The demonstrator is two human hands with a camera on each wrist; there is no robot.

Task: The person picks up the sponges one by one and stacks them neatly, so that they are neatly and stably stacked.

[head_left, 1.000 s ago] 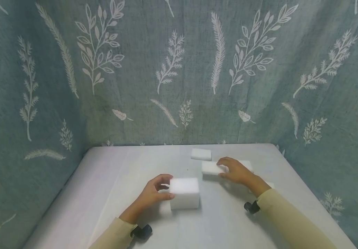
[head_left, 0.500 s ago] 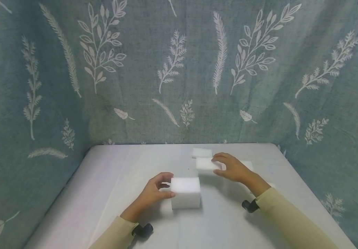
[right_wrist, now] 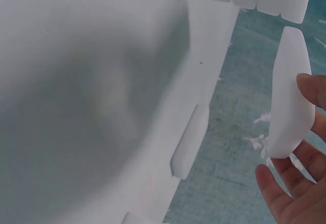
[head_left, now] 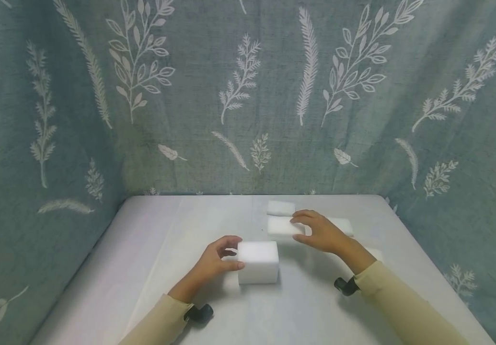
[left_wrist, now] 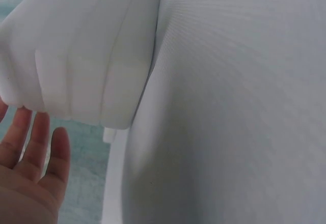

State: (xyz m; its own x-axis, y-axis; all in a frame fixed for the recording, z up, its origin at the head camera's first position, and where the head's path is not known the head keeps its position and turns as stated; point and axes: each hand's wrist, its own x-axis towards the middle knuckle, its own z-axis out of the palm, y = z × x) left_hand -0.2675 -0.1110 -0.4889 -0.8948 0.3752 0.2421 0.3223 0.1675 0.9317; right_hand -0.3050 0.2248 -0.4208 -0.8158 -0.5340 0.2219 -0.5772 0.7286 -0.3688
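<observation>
Several white rectangular sponges lie flat on one another in a stack [head_left: 258,262] on the white table [head_left: 213,316]. My left hand [head_left: 213,262] holds the stack from its left side, thumb at the near face and fingers at the far one; the left wrist view shows the layers of the stack [left_wrist: 97,56] with fingertips at the top ones. In my right hand [head_left: 322,234] is a single white sponge [head_left: 283,226], pinched by its right end between thumb and fingers. It hangs above the table, behind and right of the stack, as the right wrist view shows the sponge [right_wrist: 291,96] raised.
One loose sponge [head_left: 281,207] lies near the table's back edge. Another sponge [head_left: 341,225] is partly hidden behind the right hand, and a third [head_left: 375,254] shows beside the right wrist. A patterned green curtain [head_left: 204,96] encloses the back and sides.
My right hand has lifted its sponge and carried it left towards the stack. The left hand stays at the stack. The head view has tilted slightly down.
</observation>
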